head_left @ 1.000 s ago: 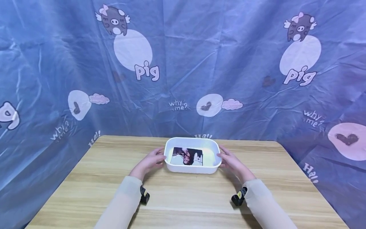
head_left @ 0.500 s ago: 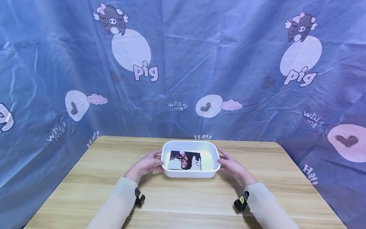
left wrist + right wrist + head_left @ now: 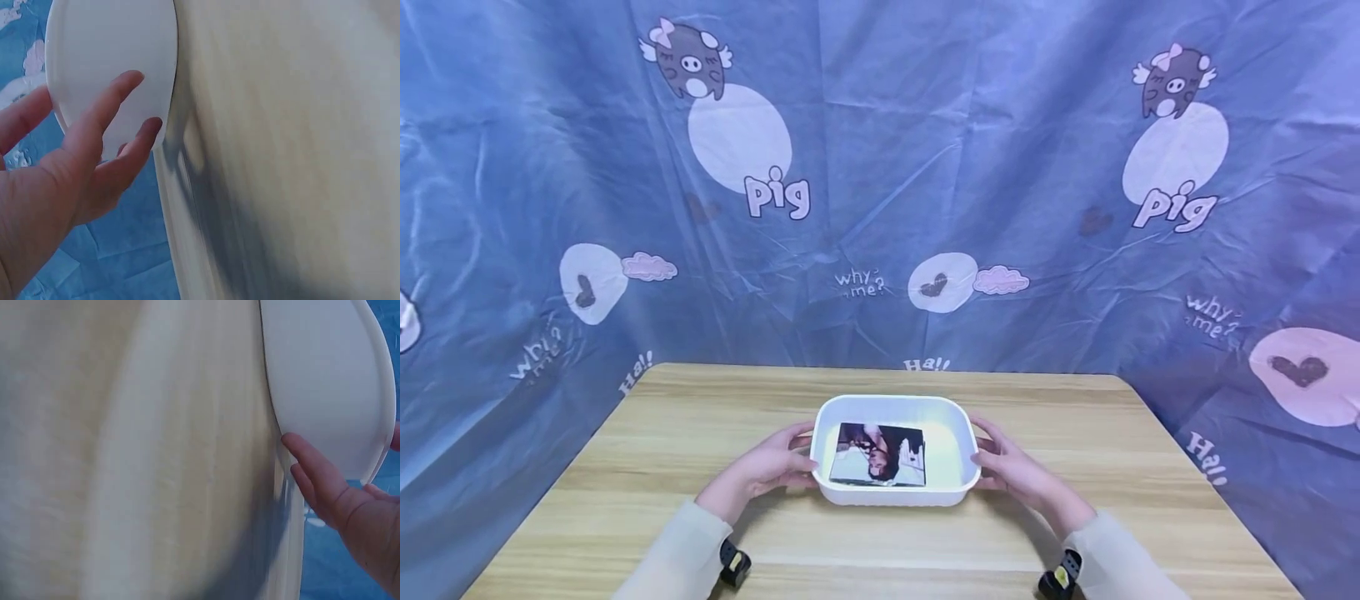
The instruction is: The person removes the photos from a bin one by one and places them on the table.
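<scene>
A white plastic container (image 3: 891,497), rectangular with rounded corners, is held between both hands in the middle of the head view. Inside it lies a printed photo-like picture (image 3: 878,455) showing a dark-haired figure upside down. My left hand (image 3: 767,465) grips the container's left end, its thumb at the rim. At the opposite end my right hand (image 3: 1018,477) holds on in the same way. In the left wrist view, spread fingers (image 3: 103,106) lie along the white end wall (image 3: 119,44). The right wrist view shows fingertips (image 3: 292,441) at the container's lower edge.
The wood-grain table (image 3: 880,554) stretches around the container. Blue fabric (image 3: 880,167) printed with pigs and words hangs behind it and at both sides. A black wrist camera (image 3: 734,567) sits on the left cuff, another camera (image 3: 1060,577) on the right.
Both hands have brought the container from near the table's back edge toward me, with the picture still inside. The head view has shifted slightly.
</scene>
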The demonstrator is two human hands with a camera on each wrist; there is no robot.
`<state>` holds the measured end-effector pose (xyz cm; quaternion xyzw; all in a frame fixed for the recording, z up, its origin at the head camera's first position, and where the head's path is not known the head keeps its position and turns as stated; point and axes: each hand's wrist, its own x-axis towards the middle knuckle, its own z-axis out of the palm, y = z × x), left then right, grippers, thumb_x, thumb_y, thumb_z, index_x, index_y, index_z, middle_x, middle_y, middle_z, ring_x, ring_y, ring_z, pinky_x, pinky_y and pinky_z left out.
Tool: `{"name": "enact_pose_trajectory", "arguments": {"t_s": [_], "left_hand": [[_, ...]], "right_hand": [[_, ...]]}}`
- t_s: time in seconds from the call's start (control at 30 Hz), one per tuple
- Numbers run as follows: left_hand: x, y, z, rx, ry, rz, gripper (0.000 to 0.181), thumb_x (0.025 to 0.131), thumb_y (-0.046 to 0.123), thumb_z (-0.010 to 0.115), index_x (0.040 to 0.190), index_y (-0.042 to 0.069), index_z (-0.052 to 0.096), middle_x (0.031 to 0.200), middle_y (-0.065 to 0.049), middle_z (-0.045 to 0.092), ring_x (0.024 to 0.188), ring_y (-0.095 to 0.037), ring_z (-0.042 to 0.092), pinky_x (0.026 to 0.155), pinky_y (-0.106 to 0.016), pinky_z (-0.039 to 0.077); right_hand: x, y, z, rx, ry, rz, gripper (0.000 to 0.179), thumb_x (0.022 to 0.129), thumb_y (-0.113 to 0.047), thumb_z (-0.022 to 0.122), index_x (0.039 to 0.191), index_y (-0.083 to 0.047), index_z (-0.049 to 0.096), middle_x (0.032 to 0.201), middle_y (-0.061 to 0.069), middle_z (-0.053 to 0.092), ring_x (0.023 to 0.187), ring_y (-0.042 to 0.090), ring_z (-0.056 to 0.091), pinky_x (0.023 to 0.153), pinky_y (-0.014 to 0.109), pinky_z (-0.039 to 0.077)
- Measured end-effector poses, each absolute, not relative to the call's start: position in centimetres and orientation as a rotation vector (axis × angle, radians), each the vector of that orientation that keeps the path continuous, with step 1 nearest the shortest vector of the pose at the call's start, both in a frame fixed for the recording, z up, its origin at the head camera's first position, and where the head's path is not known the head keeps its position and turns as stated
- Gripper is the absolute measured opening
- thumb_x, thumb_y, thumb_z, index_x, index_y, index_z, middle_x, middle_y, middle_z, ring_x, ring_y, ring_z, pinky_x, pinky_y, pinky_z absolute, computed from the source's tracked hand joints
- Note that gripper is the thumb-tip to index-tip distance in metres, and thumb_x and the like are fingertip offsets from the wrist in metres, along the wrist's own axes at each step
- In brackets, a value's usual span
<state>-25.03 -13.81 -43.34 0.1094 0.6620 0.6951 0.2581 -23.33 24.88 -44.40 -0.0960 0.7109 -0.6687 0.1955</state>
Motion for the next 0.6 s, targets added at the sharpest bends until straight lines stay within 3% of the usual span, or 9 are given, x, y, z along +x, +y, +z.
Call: {"name": "enact_pose_trajectory", "arguments": {"t_s": [0.37,0.6], "left_hand": [[-21.3,-14.7,-43.5,0.291,1.806,1.893,0.084,0.08,-0.011,0.055,0.147,-0.014,0.005,0.148,-0.044,0.011,0.112,-0.045,0.058,0.09,-0.047,0.059],[-20.6,-14.7,-43.9,0.202,1.766,1.946,0.084,0.082,-0.007,0.056,0.15,-0.009,0.007,0.151,-0.04,0.009,0.108,-0.041,0.062,0.088,-0.044,0.06]], "right_hand": [[-19.9,24.0,-44.5,-0.276,2.038,-1.855,0.077,0.092,-0.005,0.049,0.152,-0.001,0.001,0.147,0.044,0.012,0.115,0.031,0.056,0.092,0.045,0.059],[-19.0,23.9,-44.6,-0.273,2.077,-1.852,0.077,0.093,-0.006,0.049,0.153,0.001,0.001,0.148,0.044,0.014,0.118,0.033,0.054,0.091,0.038,0.059]]}}
